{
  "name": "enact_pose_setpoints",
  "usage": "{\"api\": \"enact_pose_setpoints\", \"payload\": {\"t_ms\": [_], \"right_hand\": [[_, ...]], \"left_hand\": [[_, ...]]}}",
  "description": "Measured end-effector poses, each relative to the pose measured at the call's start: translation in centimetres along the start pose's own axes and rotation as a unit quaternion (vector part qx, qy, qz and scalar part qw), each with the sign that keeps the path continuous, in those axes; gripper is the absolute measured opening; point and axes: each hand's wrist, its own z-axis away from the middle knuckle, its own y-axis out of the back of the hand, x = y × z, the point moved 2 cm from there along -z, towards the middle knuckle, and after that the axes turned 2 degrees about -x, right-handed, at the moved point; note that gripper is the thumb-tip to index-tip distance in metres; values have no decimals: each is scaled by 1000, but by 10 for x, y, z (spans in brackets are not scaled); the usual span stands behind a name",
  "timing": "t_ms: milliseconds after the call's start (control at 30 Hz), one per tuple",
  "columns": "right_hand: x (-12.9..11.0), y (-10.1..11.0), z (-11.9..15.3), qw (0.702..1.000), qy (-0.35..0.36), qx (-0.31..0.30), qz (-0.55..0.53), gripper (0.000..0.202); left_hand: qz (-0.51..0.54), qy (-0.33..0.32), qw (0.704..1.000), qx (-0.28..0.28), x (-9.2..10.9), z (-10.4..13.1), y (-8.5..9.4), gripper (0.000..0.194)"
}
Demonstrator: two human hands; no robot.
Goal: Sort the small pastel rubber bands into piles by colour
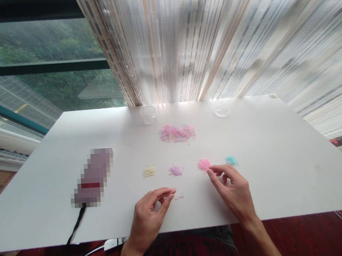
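My left hand [148, 212] is closed, thumb and fingertips pinched together, beside a few loose pale pink and lilac strands [179, 196] on the table. Whatever lies between those fingertips is too small to make out. At the edge of a small pink pile of thin strands [203, 164], my right hand [234, 188] has thumb and index finger brought together; any piece in them cannot be made out. In the same row are a yellow pile [149, 171], a lilac pile [176, 170] and a turquoise pile [231, 160]. Farther back lies a larger mixed pastel heap [177, 132].
A clear round container [148, 115] and a clear round lid [221, 111] are near the white table's [277, 168] back edge. A blurred-out flat object [94, 177] with a black cable lies on the left. Curtains [177, 46] hang behind the table.
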Motion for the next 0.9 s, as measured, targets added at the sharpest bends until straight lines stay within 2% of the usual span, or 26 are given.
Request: {"api": "enact_pose_setpoints", "payload": {"t_ms": [200, 333, 467, 667, 900], "right_hand": [[-44, -19, 13, 974, 80, -163, -132, 12], [-51, -24, 16, 963, 70, -208, -159, 12], [-48, -24, 18, 957, 59, -230, -164, 12], [-48, -22, 21, 961, 60, -211, -166, 11], [-47, -25, 21, 965, 49, -205, -158, 13]], "left_hand": [[9, -58, 998, -12, 17, 0, 4, 17], [17, -50, 999, -12, 20, -1, 3, 21], [24, -31, 999, -16, 16, 0, 1, 19], [34, -24, 999, -20, 18, 1, 0, 8], [22, -1, 999, 25, 21, -2, 3, 6]]}}
